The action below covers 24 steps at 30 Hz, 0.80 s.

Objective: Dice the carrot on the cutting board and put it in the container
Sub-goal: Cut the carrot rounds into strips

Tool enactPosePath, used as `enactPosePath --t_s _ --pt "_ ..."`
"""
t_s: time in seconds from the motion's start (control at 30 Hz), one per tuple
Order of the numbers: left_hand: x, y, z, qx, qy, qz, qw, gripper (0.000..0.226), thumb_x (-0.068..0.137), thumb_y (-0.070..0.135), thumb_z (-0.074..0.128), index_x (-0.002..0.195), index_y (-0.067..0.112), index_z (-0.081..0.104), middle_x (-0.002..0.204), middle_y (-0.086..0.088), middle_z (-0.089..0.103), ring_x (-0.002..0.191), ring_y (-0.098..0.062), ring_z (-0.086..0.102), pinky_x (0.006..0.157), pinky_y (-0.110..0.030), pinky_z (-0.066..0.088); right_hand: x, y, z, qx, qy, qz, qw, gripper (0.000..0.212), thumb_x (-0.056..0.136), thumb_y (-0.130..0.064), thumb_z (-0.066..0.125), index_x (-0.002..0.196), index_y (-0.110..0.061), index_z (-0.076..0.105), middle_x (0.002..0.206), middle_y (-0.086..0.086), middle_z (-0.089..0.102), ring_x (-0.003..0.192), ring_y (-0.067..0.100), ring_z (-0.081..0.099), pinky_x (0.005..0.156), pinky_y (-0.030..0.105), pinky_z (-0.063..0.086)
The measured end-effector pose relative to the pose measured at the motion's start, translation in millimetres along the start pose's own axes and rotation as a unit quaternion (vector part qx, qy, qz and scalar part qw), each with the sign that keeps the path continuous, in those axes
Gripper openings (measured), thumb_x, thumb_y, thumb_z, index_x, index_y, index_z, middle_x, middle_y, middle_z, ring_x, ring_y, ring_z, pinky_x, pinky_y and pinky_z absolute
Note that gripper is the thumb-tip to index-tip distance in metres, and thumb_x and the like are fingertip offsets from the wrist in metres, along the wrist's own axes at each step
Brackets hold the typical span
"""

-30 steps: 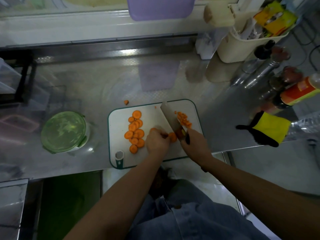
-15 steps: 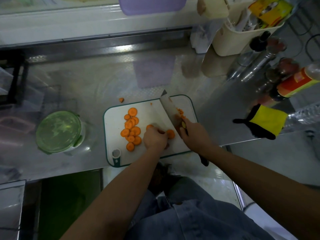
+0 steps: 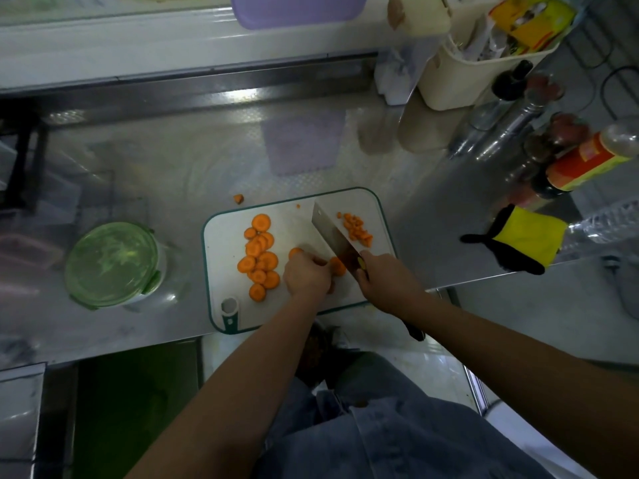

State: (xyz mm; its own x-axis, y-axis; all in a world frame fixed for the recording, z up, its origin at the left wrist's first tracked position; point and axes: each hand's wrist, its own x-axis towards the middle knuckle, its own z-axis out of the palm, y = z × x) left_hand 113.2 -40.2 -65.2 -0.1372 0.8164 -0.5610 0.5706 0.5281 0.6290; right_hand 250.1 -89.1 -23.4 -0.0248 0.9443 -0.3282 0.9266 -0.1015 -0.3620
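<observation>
Left hand (image 3: 306, 273): fingers curled, pinning a carrot piece (image 3: 337, 266) to the cutting board (image 3: 221, 243), just beside the right hand (image 3: 383, 281). Right hand: wrapped round the cleaver (image 3: 333, 236) handle, blade against that piece. Sliced rounds (image 3: 259, 257) lie left of the left hand, diced bits (image 3: 356, 228) beyond the right hand. Lidded container (image 3: 110, 264): well left of both hands

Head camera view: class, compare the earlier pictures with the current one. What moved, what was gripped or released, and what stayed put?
The knife, gripped by the right hand, lifted and came back down beside the carrot piece the left hand holds: apparently one chopping stroke. Nothing was newly taken or released. The carrot slices, diced pile, lidded container and cutting board stayed in place.
</observation>
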Motion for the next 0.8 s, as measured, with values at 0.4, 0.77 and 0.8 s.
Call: enactPosePath --t_s 0.4,0.77,0.8 --pt "6 -5 1 -0.007 -0.020 -0.006 1.000 0.021 0.076 0.026 0.073 0.070 0.006 0.071 0.050 -0.004 0.065 0.049 -0.019 0.066 0.052 -0.040 0.059 3 0 16 0.017 0.035 0.010 0.999 0.023 0.098 -0.027 0.042 0.107 -0.007 0.050 0.085 0.016 0.061 0.074 0.034 0.058 0.058 0.034 0.035" --pt "5 0 -3 -0.017 -0.027 -0.006 0.999 0.028 0.078 0.030 0.078 0.058 0.012 0.069 0.059 -0.010 0.068 0.060 -0.024 0.068 0.064 -0.041 0.059 3 1 7 -0.011 0.035 -0.013 0.999 0.031 0.098 -0.027 0.041 0.123 -0.009 0.047 0.093 0.017 0.061 0.083 0.035 0.058 0.061 0.032 0.033" --pt "6 -1 -3 -0.015 -0.030 -0.001 0.999 0.029 0.078 0.030 0.077 0.056 0.013 0.068 0.058 -0.009 0.068 0.060 -0.024 0.068 0.064 -0.041 0.059 2 1 9 -0.011 0.031 -0.012 0.999 0.032 0.098 -0.027 0.041 0.125 -0.009 0.046 0.094 0.017 0.062 0.084 0.035 0.058 0.062 0.032 0.034"
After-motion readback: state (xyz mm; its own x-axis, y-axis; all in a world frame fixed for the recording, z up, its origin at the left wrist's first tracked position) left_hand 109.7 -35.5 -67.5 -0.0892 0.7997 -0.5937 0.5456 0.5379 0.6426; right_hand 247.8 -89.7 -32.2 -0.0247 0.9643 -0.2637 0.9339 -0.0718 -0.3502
